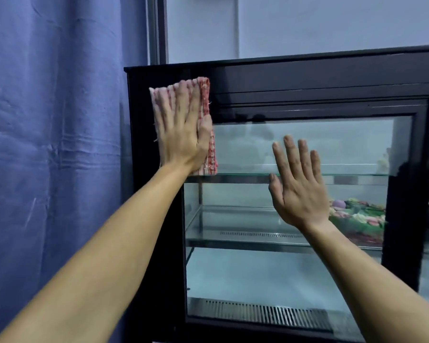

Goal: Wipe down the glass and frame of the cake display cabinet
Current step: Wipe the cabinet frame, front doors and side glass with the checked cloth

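Your left hand [183, 134], fingers straight, presses a blurred checked cloth [207, 134] on the cabinet [307, 78]; right hand [296, 184] spread at glass [245, 276]

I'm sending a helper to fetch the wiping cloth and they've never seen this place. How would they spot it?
Find the black-framed glass cake display cabinet beside the blue curtain. At its upper left corner, the left hand presses a cloth flat against the frame. It is the only fabric on the cabinet: a folded pink-and-white checked rag with frayed edges.
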The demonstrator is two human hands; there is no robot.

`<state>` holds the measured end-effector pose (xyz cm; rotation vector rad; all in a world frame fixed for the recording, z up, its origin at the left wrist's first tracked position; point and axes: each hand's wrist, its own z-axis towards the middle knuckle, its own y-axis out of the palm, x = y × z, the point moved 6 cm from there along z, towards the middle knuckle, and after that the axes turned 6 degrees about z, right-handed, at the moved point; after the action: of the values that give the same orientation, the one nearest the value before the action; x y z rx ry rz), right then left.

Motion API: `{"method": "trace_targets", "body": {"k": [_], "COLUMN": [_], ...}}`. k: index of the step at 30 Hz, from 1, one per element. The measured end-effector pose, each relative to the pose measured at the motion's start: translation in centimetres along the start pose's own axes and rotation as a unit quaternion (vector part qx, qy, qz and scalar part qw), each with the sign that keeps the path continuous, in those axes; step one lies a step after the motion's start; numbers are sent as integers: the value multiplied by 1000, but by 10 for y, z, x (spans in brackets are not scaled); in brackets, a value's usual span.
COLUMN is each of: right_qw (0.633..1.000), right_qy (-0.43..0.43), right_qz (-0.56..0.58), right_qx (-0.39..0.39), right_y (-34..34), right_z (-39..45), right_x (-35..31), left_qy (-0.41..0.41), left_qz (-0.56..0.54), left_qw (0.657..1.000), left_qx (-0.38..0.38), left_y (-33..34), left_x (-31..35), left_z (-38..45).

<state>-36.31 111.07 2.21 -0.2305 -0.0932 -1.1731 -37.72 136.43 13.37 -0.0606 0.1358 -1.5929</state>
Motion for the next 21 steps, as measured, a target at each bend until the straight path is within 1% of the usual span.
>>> {"method": "trace_targets", "body": {"k": [2, 4, 6, 8, 9, 10, 11, 13, 15, 17, 19, 21], "right_qw": [1000, 1000, 1000, 1000, 1000, 1000, 1000, 999, 999, 999, 999, 999], "right_qy": [-2, 5, 4, 4, 8, 12, 13, 16, 18, 15, 18, 16], "right_qz": [-1, 3, 3, 3, 5, 8, 9, 7, 8, 8, 8, 8], "right_qx": [-3, -4, -8, -18, -24, -25, -24, -28, -32, -36, -38, -37], "right_y": [1, 2, 1, 2, 1, 1, 2, 2, 1, 2, 2, 1], "right_z": [-1, -1, -2, -1, -1, -2, -2, -1, -1, -1, -1, -1], "right_x": [0, 1, 1, -1, 0, 1, 0, 0, -1, -2, -1, -1], "left_qy": [-15, -25, -22, -2, 16, 32, 50, 78, 75, 63, 49, 20], "left_qz": [-14, -47, -71, -47, -46, -54, -55, -54, -61, -35, -13, -1], "left_qw": [1000, 998, 991, 976, 965, 958, 960, 977, 988, 995, 998, 1000], "left_qx": [8, -27, -111, -212, -258, -278, -269, -192, -118, -70, -45, -24], "left_y": [3, 13, 25, 26, 27, 29, 30, 23, 11, 5, 0, -2], "left_x": [3, 11, 20, 21, 18, 14, 10, 7, 0, -10, -12, -2], "left_z": [-57, -147, -269, -379, -409, -411, -391, -304, -194, -99, -44, -37]}}
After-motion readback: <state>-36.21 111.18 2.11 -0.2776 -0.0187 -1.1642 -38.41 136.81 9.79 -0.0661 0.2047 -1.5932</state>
